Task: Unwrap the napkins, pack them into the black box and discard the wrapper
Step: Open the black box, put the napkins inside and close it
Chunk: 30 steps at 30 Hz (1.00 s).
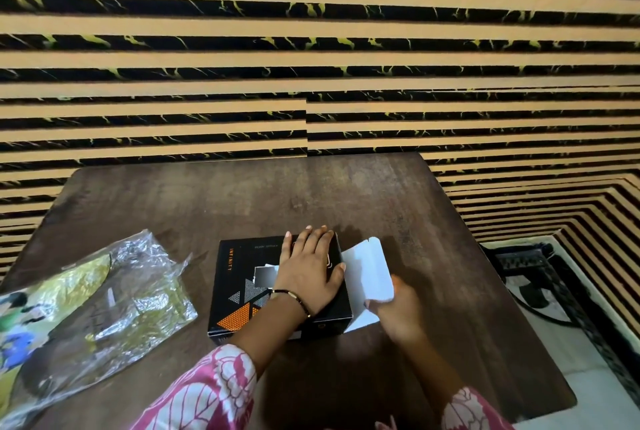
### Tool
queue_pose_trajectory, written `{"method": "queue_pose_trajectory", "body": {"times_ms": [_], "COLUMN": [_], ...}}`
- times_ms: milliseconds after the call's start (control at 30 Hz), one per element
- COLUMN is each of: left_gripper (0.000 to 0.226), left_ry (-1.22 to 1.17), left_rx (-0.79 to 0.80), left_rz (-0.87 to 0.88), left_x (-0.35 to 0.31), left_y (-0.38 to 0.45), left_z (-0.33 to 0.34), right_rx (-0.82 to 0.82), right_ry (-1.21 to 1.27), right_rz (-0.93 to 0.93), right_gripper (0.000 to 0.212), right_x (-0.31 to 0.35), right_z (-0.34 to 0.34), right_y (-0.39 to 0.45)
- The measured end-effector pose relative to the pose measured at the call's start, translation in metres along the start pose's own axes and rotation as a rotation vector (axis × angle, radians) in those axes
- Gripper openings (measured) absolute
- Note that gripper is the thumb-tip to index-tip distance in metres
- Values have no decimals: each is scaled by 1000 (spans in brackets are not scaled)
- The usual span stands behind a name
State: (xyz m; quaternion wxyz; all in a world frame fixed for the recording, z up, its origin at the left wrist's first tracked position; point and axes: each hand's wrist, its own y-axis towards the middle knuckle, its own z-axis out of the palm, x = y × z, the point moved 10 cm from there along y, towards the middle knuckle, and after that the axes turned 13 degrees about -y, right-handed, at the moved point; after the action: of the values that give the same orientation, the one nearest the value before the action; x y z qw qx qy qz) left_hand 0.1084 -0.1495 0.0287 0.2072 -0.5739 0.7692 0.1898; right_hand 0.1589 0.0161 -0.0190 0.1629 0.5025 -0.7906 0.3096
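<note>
The black box (242, 294), printed with orange and grey triangles, lies flat in the middle of the table. My left hand (310, 272) rests palm down on its top, fingers spread. A bit of white napkin (266, 273) shows through the opening in the top, just left of that hand. At the box's right end its white flap (369, 272) stands folded outward. My right hand (394, 308) pinches the flap's lower edge; the hand is blurred. The empty crumpled wrapper (114, 301), clear plastic with yellow-green print, lies on the table to the left of the box.
The brown wooden table (346, 197) stands against a striped black and tan wall. A dark cable and a patterned mat edge (540, 277) lie on the floor to the right of the table.
</note>
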Motion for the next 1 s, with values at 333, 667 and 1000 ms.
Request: {"method": "queue_pose_trajectory", "body": {"times_ms": [333,667,1000], "left_gripper": [79,76,74], "left_ry": [-7,-15,-39], "left_rx": [-31,-11,-13], "left_rz": [-1,-7,-19], "left_x": [-1,-1,-1], "left_y": [-2,-2,-2], "left_z": [-2,-1,-2], "right_rx": [-14,90,247], "right_ry": [256,260,376], "right_rz": [-248,-364,-330], "right_gripper": [54,42,59], "right_x": [41,49,58], "right_z": [14,28,55], "right_y": [-30,-25,-33]}}
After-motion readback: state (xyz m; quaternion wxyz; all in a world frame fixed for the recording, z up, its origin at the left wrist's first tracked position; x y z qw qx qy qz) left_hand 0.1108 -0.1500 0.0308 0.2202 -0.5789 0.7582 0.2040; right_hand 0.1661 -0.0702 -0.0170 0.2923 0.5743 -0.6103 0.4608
